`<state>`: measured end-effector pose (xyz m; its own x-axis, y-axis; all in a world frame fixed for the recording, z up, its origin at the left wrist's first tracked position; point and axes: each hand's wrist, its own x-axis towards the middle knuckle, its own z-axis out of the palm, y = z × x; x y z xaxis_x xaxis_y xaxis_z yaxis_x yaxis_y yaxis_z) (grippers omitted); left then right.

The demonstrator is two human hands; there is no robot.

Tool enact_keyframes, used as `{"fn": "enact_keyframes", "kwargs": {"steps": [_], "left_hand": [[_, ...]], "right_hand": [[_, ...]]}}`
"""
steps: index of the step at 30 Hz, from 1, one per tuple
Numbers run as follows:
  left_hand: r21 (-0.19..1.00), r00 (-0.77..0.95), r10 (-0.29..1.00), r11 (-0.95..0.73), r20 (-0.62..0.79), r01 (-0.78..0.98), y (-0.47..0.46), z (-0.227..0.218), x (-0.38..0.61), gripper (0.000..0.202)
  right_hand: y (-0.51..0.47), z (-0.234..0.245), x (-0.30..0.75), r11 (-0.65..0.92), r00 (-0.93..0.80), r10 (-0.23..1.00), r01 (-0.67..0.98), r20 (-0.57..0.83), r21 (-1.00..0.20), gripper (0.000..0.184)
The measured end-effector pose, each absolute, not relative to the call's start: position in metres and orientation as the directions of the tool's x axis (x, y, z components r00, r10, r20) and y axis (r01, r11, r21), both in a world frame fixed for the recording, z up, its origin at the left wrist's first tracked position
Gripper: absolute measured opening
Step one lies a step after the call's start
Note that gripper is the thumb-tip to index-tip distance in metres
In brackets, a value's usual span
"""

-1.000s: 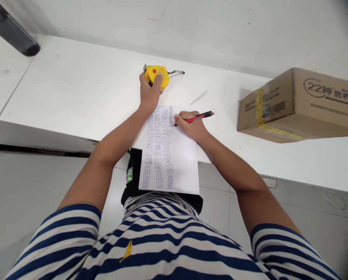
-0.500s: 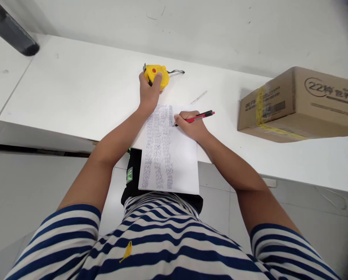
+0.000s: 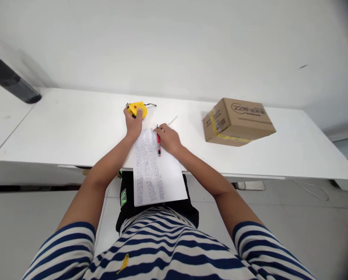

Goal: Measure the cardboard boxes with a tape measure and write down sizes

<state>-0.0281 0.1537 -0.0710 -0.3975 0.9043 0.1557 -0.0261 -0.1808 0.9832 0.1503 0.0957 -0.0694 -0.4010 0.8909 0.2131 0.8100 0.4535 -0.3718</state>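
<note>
My left hand is wrapped around a yellow tape measure with a red button and a black wrist strap. Its metal hook shows at the left side. Below it lies a white sheet of paper, with columns of dense blue handwriting on its left and middle part. My right hand rests at the sheet's top right, fingers closed on a red and black pen. The pen lies nearly lengthwise over the writing, one end pointing away from me. The fingers partly cover its far part.
A thin pale stick lies just beyond my right hand. To the right, a taped cardboard box stands on the white table. A dark cylindrical object is at the far left. The wall runs behind the table.
The pen has swung from slanting right across my right hand to pointing lengthwise. The camera view has shifted, so table and box appear lower and smaller. My left hand still holds the tape measure.
</note>
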Motion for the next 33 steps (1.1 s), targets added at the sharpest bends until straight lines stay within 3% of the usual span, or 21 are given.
{"fn": "enact_keyframes", "kwargs": {"steps": [4, 6, 9, 10, 12, 15, 19, 23, 25, 27, 29, 30, 31, 33], "left_hand": [[0.956, -0.371, 0.883, -0.239, 0.286, 0.168, 0.136, -0.047, -0.031, 0.061], [0.939, -0.386, 0.861, -0.262, 0.331, 0.221, 0.116, -0.028, -0.026, 0.060], [0.964, -0.374, 0.889, -0.245, 0.266, 0.104, 0.070, 0.004, -0.007, 0.054], [0.979, -0.289, 0.936, -0.203, 0.201, 0.022, 0.052, 0.014, 0.002, 0.049], [0.991, 0.044, 0.998, -0.046, 0.052, -0.126, 0.021, 0.031, 0.022, 0.045], [0.981, 0.365, 0.923, 0.167, -0.121, -0.097, -0.009, 0.049, 0.051, 0.049], [0.994, 0.582, 0.807, 0.108, -0.096, 0.015, -0.009, 0.059, 0.088, 0.061], [0.990, 0.803, 0.587, -0.020, -0.099, 0.136, 0.021, 0.056, 0.128, 0.082], [0.975, 0.759, 0.644, -0.093, -0.097, 0.203, 0.044, 0.053, 0.146, 0.086], [0.944, 0.604, 0.797, -0.203, 0.007, 0.258, 0.070, 0.048, 0.162, 0.080], [0.912, 0.419, 0.902, -0.255, 0.105, 0.321, 0.095, 0.044, 0.174, 0.072], [0.911, 0.347, 0.933, -0.220, 0.093, 0.348, 0.105, 0.042, 0.178, 0.073], [0.920, 0.309, 0.950, -0.154, 0.039, 0.359, 0.113, 0.040, 0.182, 0.078], [0.945, 0.367, 0.921, 0.005, -0.133, 0.328, 0.121, 0.038, 0.187, 0.085]], "right_hand": [[0.094, -0.060, 0.153, 0.505, -0.469, 0.861, 0.832, 0.195, -0.229, 0.057], [0.088, -0.057, 0.163, 0.528, -0.444, 0.833, 0.816, 0.331, -0.235, 0.055], [0.070, -0.052, 0.187, 0.603, -0.368, 0.695, 0.766, 0.617, -0.222, 0.048], [0.062, -0.049, 0.197, 0.630, -0.350, 0.634, 0.751, 0.690, -0.198, 0.051], [0.042, -0.040, 0.217, 0.684, -0.364, 0.531, 0.717, 0.765, -0.134, 0.067], [0.008, -0.020, 0.246, 0.760, -0.432, 0.431, 0.647, 0.792, -0.061, 0.088], [-0.029, -0.009, 0.285, 0.686, -0.352, 0.398, 0.727, 0.847, -0.020, 0.088], [-0.041, -0.028, 0.333, 0.552, -0.144, 0.458, 0.819, 0.877, -0.154, 0.073], [-0.032, -0.039, 0.356, 0.513, -0.046, 0.485, 0.823, 0.873, -0.242, 0.057], [-0.012, -0.043, 0.376, 0.491, 0.140, 0.487, 0.773, 0.862, -0.402, 0.048], [0.014, -0.040, 0.394, 0.461, 0.436, 0.490, 0.606, 0.755, -0.649, 0.056], [0.027, -0.037, 0.402, 0.443, 0.584, 0.502, 0.460, 0.638, -0.770, 0.062], [0.039, -0.032, 0.410, 0.431, 0.679, 0.537, 0.288, 0.500, -0.855, 0.065], [0.055, -0.023, 0.422, 0.417, 0.694, 0.659, -0.016, 0.291, -0.909, 0.066]]}}
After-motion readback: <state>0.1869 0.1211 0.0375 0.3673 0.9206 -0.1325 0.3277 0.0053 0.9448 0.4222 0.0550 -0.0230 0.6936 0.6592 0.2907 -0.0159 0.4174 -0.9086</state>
